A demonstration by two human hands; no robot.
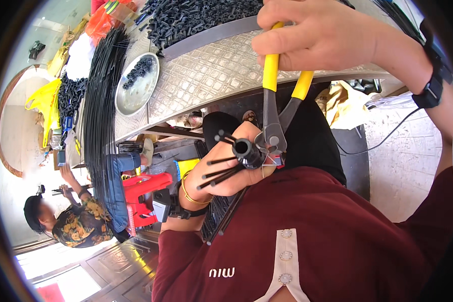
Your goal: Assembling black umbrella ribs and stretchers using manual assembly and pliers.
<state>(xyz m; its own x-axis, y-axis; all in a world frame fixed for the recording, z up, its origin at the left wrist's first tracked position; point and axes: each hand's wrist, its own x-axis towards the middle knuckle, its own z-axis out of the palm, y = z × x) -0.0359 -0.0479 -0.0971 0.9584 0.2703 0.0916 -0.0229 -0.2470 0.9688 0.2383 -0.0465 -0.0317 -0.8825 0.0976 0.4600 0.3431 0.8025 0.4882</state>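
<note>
My left hand [220,177] grips a small black tube-shaped hub [246,149] with several thin black rods sticking out of it toward the left. My right hand [327,35] is closed around the yellow handles of a pair of pliers [272,108]. The steel jaws of the pliers meet the hub at my left fingertips, just above my maroon shirt [327,226]. A gold bangle and a black strap sit on my left wrist, and a black band on my right wrist.
An embossed metal table [211,75] carries a heap of small black parts [196,17], a round metal dish [128,98] with black rings and a long bundle of black rods [103,100]. Another person in a patterned shirt [80,224] sits by a red stool [143,194].
</note>
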